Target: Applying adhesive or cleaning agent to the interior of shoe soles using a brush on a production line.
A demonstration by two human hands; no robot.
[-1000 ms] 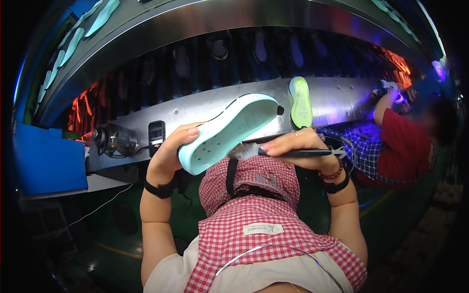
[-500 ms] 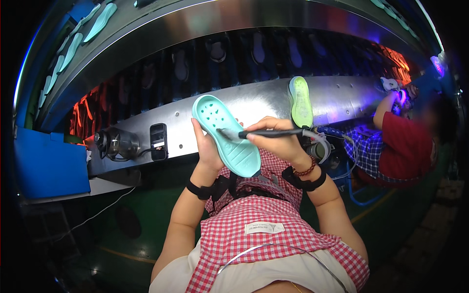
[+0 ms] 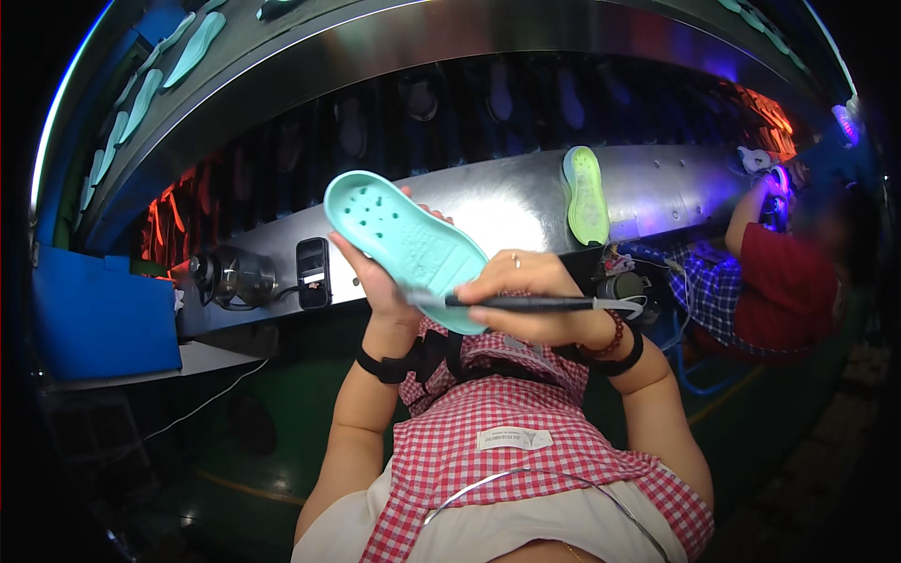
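My left hand (image 3: 383,293) is closed round a turquoise shoe sole (image 3: 408,239), holding it tilted above the near edge of the metal bench. Holes dot the sole's far end, and grooves cross its near part. Between the fingers of my right hand (image 3: 544,281) is a black-handled brush (image 3: 535,303) with a pale tube at its back end. The blurred bristles lie over the near left edge of the sole; whether they touch it, I cannot tell. A yellow-green shoe sole (image 3: 587,199) lies on the bench to the right of my hands.
On the metal bench (image 3: 657,188) at left stand a clear jar (image 3: 246,275) and a black tray-like case (image 3: 313,272). Behind runs a dark conveyor holding soles; more turquoise soles (image 3: 195,49) sit on the upper belt. A co-worker in red (image 3: 784,286) sits at right, near a dark container (image 3: 621,285).
The turquoise sole has swung leftward at its far end and tilted more. My right hand has brought the brush from the sole's middle to its near left edge.
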